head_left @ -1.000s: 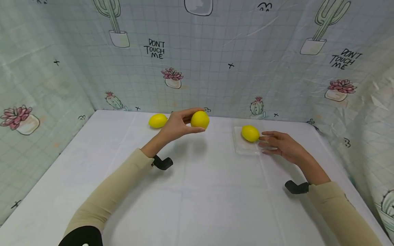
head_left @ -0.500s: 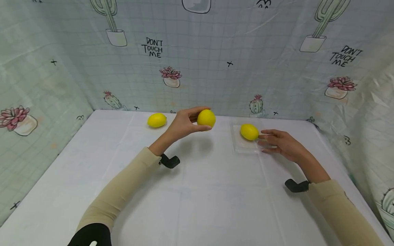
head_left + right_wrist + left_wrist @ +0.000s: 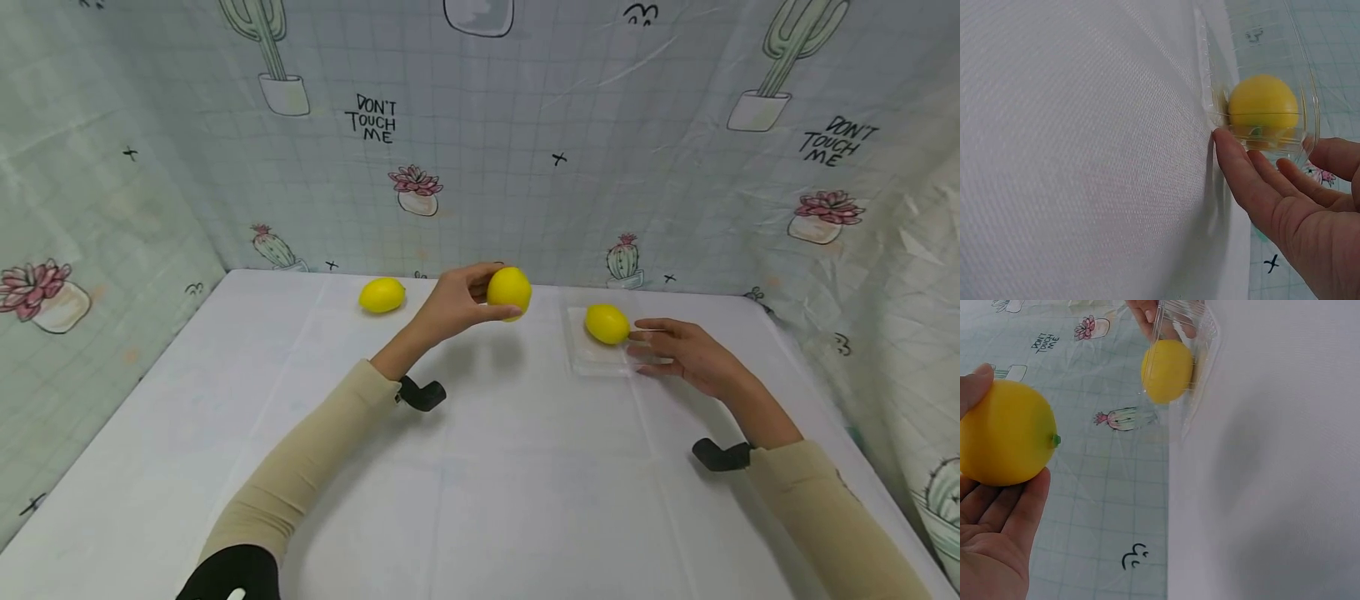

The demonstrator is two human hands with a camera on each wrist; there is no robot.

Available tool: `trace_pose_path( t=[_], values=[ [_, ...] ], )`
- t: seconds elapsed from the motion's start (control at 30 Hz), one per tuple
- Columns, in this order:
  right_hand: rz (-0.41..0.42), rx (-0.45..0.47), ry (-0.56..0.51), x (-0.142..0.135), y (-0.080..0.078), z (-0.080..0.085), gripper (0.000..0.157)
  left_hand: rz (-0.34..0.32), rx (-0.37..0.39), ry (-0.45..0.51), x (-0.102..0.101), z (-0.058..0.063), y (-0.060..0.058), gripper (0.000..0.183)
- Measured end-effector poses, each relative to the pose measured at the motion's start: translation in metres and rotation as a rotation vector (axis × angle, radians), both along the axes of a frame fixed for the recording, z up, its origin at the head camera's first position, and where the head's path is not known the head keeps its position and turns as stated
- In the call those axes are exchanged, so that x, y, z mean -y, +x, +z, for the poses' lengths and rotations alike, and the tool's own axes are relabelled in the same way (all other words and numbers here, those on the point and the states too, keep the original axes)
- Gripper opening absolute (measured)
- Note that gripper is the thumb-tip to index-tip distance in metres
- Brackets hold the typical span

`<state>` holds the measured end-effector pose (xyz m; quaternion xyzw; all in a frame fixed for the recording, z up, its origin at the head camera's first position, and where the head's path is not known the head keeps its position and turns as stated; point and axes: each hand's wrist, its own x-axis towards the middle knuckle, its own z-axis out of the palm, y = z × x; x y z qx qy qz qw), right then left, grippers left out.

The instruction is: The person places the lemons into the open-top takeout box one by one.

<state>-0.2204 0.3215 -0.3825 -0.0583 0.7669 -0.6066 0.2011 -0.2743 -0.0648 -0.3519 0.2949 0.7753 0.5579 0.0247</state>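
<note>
My left hand (image 3: 465,302) pinches a yellow lemon (image 3: 509,292) between thumb and fingers, raised over the back middle of the table. In the left wrist view, a small green tip shows at the end of that lemon (image 3: 1007,434). A second lemon (image 3: 607,323) sits inside a clear plastic container (image 3: 592,365) at the back right. My right hand (image 3: 690,354) is at the container's right side, its fingers extended along the wall. From the right wrist view, the fingertips (image 3: 1225,140) are right at the container's base and rim.
A third lemon (image 3: 382,295) lies at the back left of the white-covered table (image 3: 525,500), behind my left forearm. A curtain (image 3: 480,150) printed with cacti hangs right behind the table's far edge and along both sides.
My left hand has carried its lemon to the right, toward the container, slowing in the last half second. The right hand has stayed at the container.
</note>
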Motion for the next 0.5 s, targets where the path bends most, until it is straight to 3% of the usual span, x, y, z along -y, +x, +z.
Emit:
trace_pose_path(
  t=[0.23,0.5],
  values=[
    [-0.014,0.014,0.008,0.001,-0.0007,-0.0012,0.061,0.017,0.042,-0.01,-0.0009,-0.0036,-0.0001,0.067],
    [-0.014,0.012,0.02,0.0009,-0.0002,0.0004,0.063,0.012,0.005,0.003,-0.002,-0.0032,-0.0016,0.066]
  ],
)
